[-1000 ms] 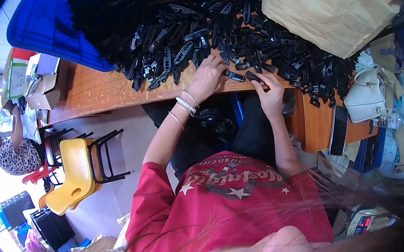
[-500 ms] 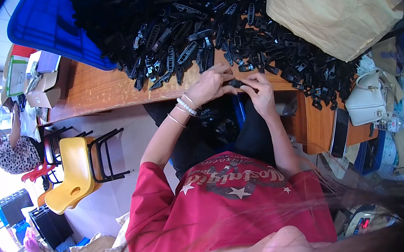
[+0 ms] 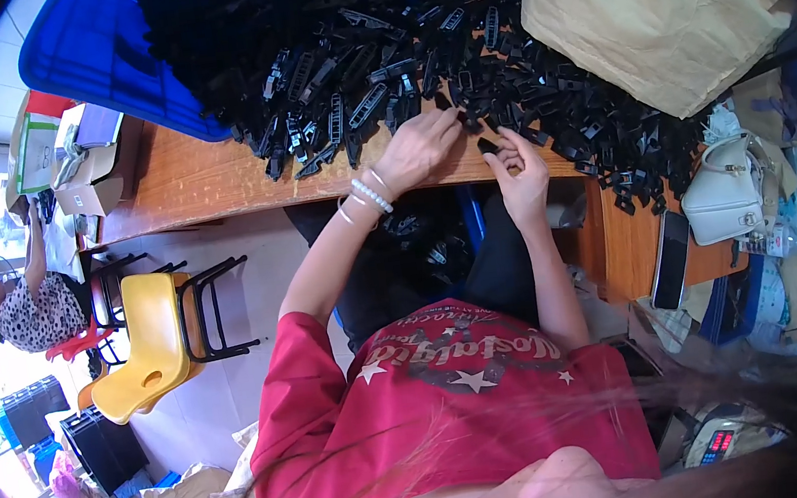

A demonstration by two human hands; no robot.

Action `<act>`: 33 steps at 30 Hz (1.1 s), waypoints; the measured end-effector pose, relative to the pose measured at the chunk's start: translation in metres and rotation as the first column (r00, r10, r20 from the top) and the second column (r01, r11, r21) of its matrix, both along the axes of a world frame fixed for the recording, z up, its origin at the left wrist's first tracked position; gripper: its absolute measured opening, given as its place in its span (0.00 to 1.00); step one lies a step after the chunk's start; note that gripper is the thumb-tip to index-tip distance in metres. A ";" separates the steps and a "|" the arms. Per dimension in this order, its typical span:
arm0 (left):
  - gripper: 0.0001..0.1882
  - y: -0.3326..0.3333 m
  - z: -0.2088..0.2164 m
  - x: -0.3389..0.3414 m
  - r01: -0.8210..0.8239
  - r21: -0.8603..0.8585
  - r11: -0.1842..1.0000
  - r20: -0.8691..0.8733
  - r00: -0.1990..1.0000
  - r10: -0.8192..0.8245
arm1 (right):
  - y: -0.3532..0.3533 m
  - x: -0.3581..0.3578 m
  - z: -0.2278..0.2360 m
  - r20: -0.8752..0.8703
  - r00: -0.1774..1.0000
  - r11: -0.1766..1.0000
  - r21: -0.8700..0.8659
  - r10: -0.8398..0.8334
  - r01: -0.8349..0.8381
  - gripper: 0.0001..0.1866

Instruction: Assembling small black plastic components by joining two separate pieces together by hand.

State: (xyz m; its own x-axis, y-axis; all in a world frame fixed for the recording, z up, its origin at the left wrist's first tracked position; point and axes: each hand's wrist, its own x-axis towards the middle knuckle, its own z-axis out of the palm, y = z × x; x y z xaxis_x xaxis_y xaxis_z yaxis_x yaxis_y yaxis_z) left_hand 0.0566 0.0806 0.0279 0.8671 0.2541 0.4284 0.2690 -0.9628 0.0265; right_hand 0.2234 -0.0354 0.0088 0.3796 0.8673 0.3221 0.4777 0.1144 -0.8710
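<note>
A heap of small black plastic parts (image 3: 366, 64), some long and ladder-like, covers the far side of the wooden table (image 3: 201, 179). At the heap's near edge my left hand (image 3: 418, 152) reaches forward with fingers bent together. Its fingertips are among loose black parts, and what they grip, if anything, is hidden. My right hand (image 3: 521, 174) is just right of it, over the table's front edge. Between its thumb and fingers it pinches a small black plastic piece (image 3: 487, 145), whose exact kind is too small to tell.
A blue bin (image 3: 112, 60) lies tipped at the far left, a brown paper bag (image 3: 653, 14) at the far right. A white handbag (image 3: 722, 194) and a phone (image 3: 669, 261) sit right. Yellow chair (image 3: 146, 340) and another person (image 3: 32, 304) are left.
My hands, together over a black piece before, have moved apart. The left has gone slightly forward to the heap's edge; the right keeps a small black piece and has shifted slightly right.
</note>
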 end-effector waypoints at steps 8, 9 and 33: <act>0.11 -0.051 -0.006 -0.004 0.041 -0.829 0.558 0.438 0.667 0.603 | -0.009 0.003 -0.008 0.214 0.976 0.995 0.094 -0.046 0.026 0.14; 0.11 -0.052 -0.007 -0.004 0.214 -0.907 0.364 0.413 0.627 0.661 | -0.011 0.007 -0.008 0.375 0.923 0.994 0.085 -0.090 0.063 0.15; 0.09 -0.049 -0.011 -0.026 -0.101 -0.638 0.763 0.264 0.903 0.340 | -0.001 0.017 0.018 -0.065 0.941 0.926 -0.167 0.332 -0.338 0.12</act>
